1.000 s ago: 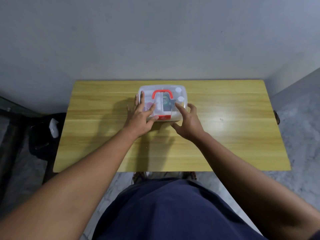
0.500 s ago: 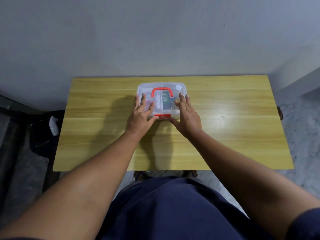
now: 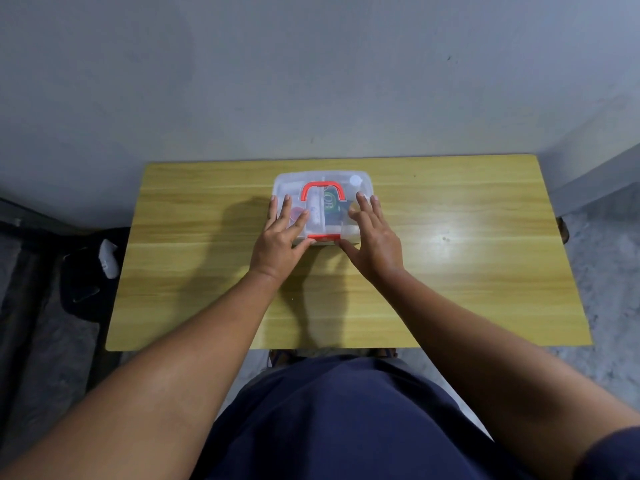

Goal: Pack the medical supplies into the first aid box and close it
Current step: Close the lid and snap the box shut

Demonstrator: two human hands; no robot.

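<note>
A clear plastic first aid box (image 3: 294, 180) with a red handle (image 3: 322, 187) and a red front latch (image 3: 323, 236) sits on the far middle of the wooden table (image 3: 450, 289). Its lid is down, and supplies show through it: a white tube, a dark green packet, a white cap. My left hand (image 3: 282, 237) lies flat on the lid's left part, fingers spread, thumb at the latch's left end. My right hand (image 3: 372, 237) lies flat on the lid's right part, thumb at the latch's right end.
A grey wall rises just behind the table. A dark bag with a white object (image 3: 108, 259) on it lies on the floor to the left. Grey floor shows at the right.
My right hand moved from the box's front right corner up onto the lid. Both hands now lie flat on it. The box sits squarer to the table edge.
</note>
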